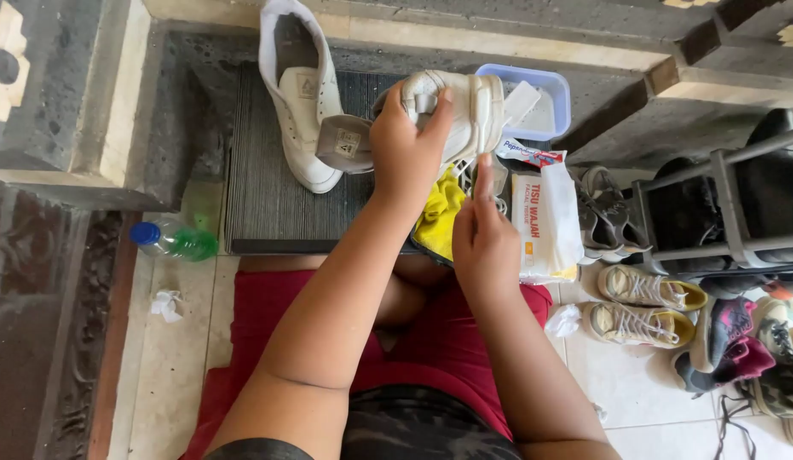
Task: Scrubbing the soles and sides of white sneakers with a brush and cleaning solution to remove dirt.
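While the dark ribbed doormat [268,196] carries one white leather sneaker [301,94], the left hand [405,149] holds a second white leather sneaker [464,111] above it, fingers wrapped around its heel. The right hand [483,238] pinches the yellow cloth [441,213] under that shoe. A green plastic bottle [175,242] lies left.

A shoe [452,111] is held above a ribbed mat [260,187], with a second shoe [301,94] lying on the mat to its left. A tissue pack [545,221] lies right of the mat, a bottle [173,240] left, and a shoe rack [720,213] stands far right.
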